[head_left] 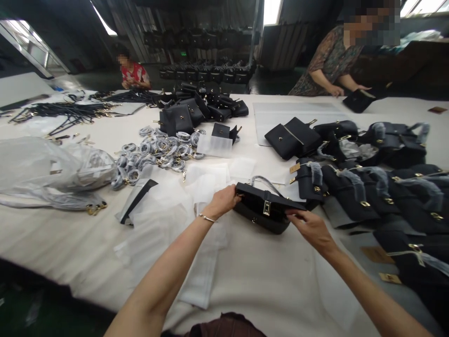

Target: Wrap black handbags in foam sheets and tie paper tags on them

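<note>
A black handbag (pixel 261 220) with a gold clasp on its front flap lies in front of me, its opening facing me and its wrapped handle rising behind. At its left end my left hand (pixel 224 200) grips the edge with closed fingers. My right hand (pixel 308 227) pinches the right corner of the flap. The bag's dark inside shows partly between the flap and the front wall. Translucent white sheets (pixel 157 243) lie on the table to the left of the bag, close to my left forearm.
Coiled, wrapped straps (pixel 157 150) are heaped left of centre, behind a plastic bag (pixel 52 168). Black handbags (pixel 354 187) stand in rows at right; more are piled (pixel 178 117) at the back. Across the table, one person (pixel 336 61) handles a black bag; another (pixel 135 72) sits farther left.
</note>
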Motion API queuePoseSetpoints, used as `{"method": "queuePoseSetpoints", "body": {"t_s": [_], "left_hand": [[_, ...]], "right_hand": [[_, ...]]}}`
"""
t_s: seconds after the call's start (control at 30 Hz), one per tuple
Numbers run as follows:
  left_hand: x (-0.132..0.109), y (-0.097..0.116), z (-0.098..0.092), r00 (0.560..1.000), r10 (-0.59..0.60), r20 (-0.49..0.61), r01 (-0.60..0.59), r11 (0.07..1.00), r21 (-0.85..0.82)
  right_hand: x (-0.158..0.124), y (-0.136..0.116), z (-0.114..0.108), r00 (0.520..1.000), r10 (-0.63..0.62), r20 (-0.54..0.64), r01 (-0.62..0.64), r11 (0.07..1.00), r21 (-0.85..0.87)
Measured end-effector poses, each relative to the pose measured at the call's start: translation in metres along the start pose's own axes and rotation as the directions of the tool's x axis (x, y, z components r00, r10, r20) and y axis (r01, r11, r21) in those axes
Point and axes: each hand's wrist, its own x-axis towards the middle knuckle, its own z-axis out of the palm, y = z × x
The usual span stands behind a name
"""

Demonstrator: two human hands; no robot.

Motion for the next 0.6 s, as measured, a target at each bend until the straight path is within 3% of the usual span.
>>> {"method": "queuePoseSetpoints", "body": {"t_s": [0.1,0.17,0.3,0.37,0.5,0.6], "left_hand": [[0.003,-0.017,0.011,0.997,0.082,-0.004,-0.081,0.982,-0.169],[0.012,-0.023,0.021,0.992,0.124,-0.012,-0.122,0.944,-0.306],[0.030,-0.023,0.039,0.993,0.118,-0.018,-0.114,0.880,-0.460],[0.033,-0.021,0.046,0.995,0.096,-0.029,-0.098,0.874,-0.476],[0.025,-0.024,0.061,0.989,0.029,-0.144,-0.107,0.819,-0.563],[0.014,-0.029,0.071,0.969,0.114,-0.219,-0.227,0.763,-0.605]], "right_hand": [[-0.016,0.020,-0.005,0.970,0.229,-0.082,-0.213,0.963,0.163],[-0.017,0.031,0.001,0.935,0.352,-0.051,-0.328,0.907,0.264],[0.000,0.031,0.027,0.922,0.355,0.153,-0.387,0.830,0.401],[0.006,0.023,0.039,0.930,0.320,0.182,-0.368,0.824,0.430],[0.001,0.015,0.051,0.946,0.322,-0.026,-0.283,0.865,0.415],[-0.014,0.019,0.047,0.938,0.322,-0.131,-0.251,0.888,0.384]]}}
